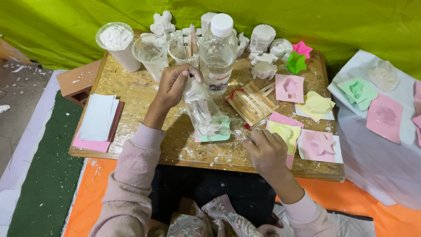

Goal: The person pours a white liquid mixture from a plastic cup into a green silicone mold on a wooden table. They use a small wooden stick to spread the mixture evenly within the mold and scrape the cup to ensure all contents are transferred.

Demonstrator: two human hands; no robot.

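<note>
A clear plastic cup (202,109) was held tipped over by the left hand (172,85), fingers wrapped round its base, with its mouth turned down toward a pale green square mould (215,134) lying on the rough chipboard table (131,87). The cup's rim was seen just above the mould, whether touching or not could not be told. The right hand (266,151) was rested on the board just to the right of the mould, fingers curled loosely and closed on nothing that could be made out; the index tip was placed near the mould's edge, amid white crumbs.

Just behind the cup a clear plastic bottle with a white screw cap (218,50) was stood upright. A slatted raft of pale wooden sticks (251,103) was laid flat to the right of it, with a red thread at its corner. A tall cup of white powder (117,44) was stood at the far left, and chalky white plaster casts (262,37), shell-shaped and ridged, were gathered along the back edge. Soft pink and yellow moulds (287,131) were spread beyond the right hand. A stack of white and pink paper sheets (97,123) was laid at the board's left edge
</note>
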